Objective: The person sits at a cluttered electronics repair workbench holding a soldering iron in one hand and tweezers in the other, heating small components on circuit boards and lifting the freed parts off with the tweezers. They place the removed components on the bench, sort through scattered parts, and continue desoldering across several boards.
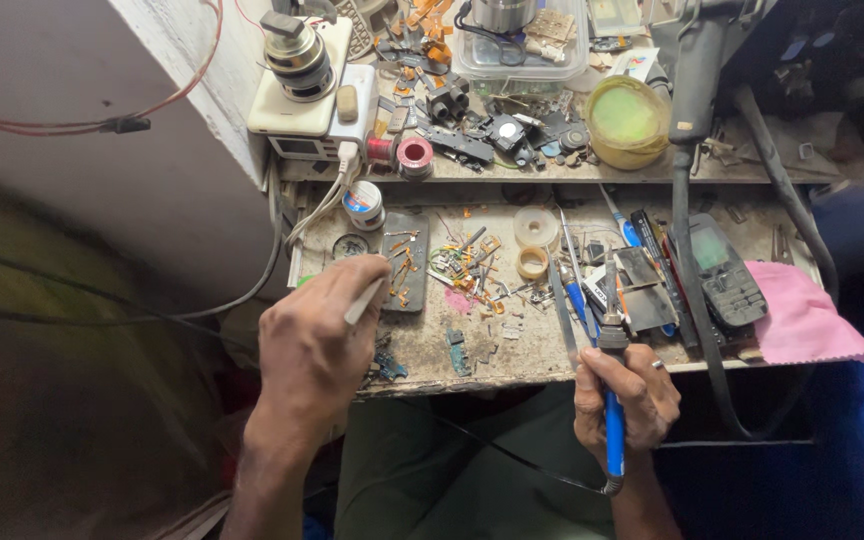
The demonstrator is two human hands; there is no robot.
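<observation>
1. Bare benchtop [527, 350] lies just below the tape rolls [534, 245], between both hands.
2. Left of the rolls, loose parts [467, 265] and a dark tray [404, 262] crowd the surface.
3. Right of them, tools [642, 285] and a phone [724, 270] block passage.

Two tape rolls [534, 228], one old keypad phone [724, 272], one pink cloth [807, 320], one blue-handled soldering iron [612, 400].

blue soldering iron [612, 400], upright, tip up
</observation>
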